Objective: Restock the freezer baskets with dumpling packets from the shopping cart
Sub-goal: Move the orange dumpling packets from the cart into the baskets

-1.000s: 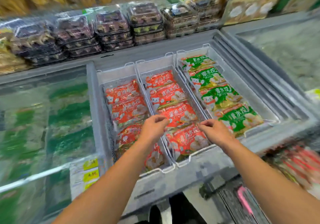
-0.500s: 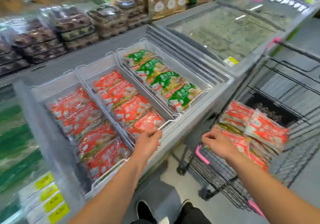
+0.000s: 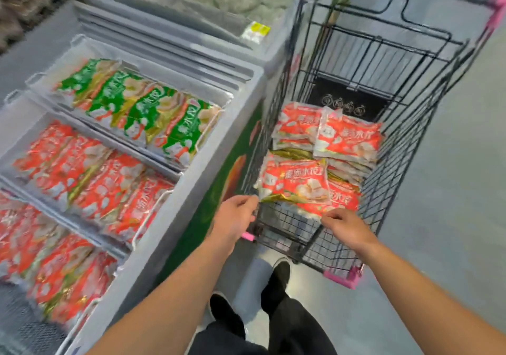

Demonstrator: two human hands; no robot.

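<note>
Red dumpling packets (image 3: 347, 141) lie piled in the black wire shopping cart (image 3: 427, 124) on the right. The top red packet (image 3: 295, 180) lies nearest me. My left hand (image 3: 235, 217) is at the cart's near left corner and pinches this packet's lower left corner. My right hand (image 3: 347, 227) reaches over the cart's near rim, fingers loosely curled and touching the lower edge of the pile. In the open freezer (image 3: 191, 206) on the left, one basket (image 3: 78, 39) holds green packets (image 3: 142, 108) and two nearer baskets hold red packets (image 3: 90, 179).
A second freezer with a glass lid (image 3: 219, 1) stands behind, next to the cart's far end. Pink plastic corners (image 3: 345, 278) mark the cart's near rim. My dark shoes (image 3: 279, 272) stand on the grey floor between freezer and cart. Open floor lies to the right.
I have turned right, from the freezer baskets to the cart. My left hand left the basket rim and came to the cart's top packet. My right hand moved onto the pile's edge.
</note>
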